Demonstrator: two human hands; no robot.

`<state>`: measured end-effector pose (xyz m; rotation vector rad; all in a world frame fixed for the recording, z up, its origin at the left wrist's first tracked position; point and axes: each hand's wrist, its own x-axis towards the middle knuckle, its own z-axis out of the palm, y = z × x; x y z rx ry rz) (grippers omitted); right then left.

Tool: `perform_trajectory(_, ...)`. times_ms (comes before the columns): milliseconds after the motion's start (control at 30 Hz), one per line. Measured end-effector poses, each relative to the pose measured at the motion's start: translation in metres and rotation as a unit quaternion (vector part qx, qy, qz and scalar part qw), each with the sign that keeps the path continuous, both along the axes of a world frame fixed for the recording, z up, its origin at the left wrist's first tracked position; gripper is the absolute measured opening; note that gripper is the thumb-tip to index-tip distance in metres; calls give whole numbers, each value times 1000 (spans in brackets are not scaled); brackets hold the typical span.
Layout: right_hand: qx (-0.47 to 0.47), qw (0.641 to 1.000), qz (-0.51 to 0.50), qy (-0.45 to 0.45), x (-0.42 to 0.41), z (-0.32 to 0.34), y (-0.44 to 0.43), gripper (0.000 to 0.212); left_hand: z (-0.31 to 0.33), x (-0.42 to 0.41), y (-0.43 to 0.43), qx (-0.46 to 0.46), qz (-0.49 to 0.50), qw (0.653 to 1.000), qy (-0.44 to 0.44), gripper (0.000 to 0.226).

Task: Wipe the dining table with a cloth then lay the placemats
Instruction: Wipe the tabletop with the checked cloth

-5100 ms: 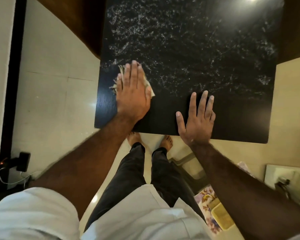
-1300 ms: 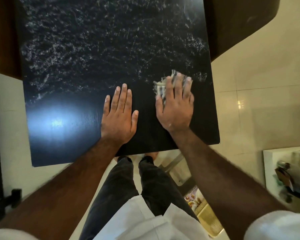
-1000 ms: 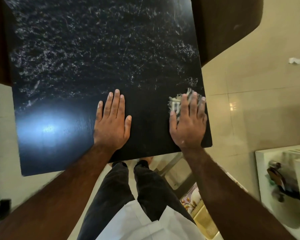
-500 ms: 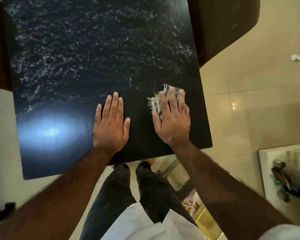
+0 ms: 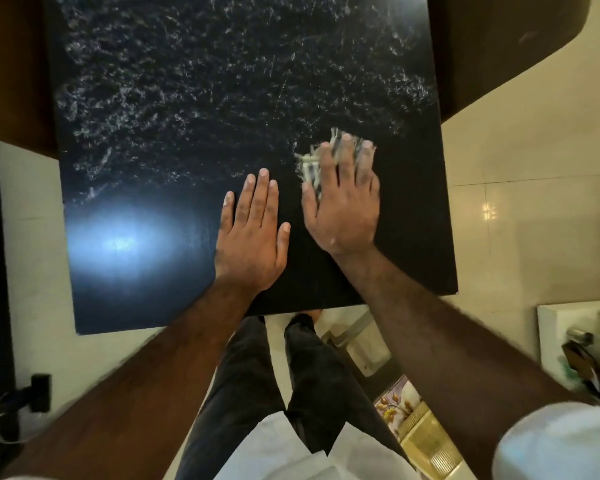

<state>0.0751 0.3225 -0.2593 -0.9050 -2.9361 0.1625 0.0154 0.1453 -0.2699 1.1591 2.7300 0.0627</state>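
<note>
The dining table (image 5: 153,258) has a glossy black top, smeared with whitish streaks over its far part and cleaner along the near strip. A small checked cloth (image 5: 313,164) with frayed edges lies flat on the top, right of centre. My right hand (image 5: 343,206) presses down on it, so only its far and left edges show beyond the fingers. My left hand (image 5: 252,233) rests flat on the bare table just left of the right hand, fingers together, holding nothing. No placemats are in view.
The table's near edge is just above my legs and bare feet. Dark brown chair seats (image 5: 492,46) stand at the far right and far left (image 5: 11,71). A white cabinet (image 5: 575,341) stands at right, a flowered mat (image 5: 406,407) on the tiled floor.
Five seconds ago the left hand held the cloth at the table's left; since then the right hand has wiped with it, sliding from the right edge leftward and farther up the table.
</note>
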Motion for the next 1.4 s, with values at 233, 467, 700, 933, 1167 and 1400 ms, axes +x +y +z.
perform_trajectory(233, 10, 1000, 18, -9, 55, 2, -13, 73, 3, -15, -32, -1, 26, 999, -35, 82)
perform_trajectory(467, 34, 992, -117, -36, 13, 9, -2, 73, 5, -53, -92, -18, 60, 998, -20, 81)
perform_trajectory(700, -3, 1000, 8, 5, -54, 4, -85, 69, 1, -49, -94, -9, 56, 998, -7, 78)
perform_trajectory(933, 2, 999, 35, -25, 0, 0, -83, 73, -2, -72, -119, 3, 25, 999, -25, 78)
perform_trajectory(1167, 27, 991, -120, -44, -35, 2, -68, 72, -4, -94, -145, -1, 28, 999, -18, 78)
perform_trajectory(1400, 3, 1000, 12, 3, -109, -5, -151, 70, -6, -94, -150, 17, 19, 999, -21, 78)
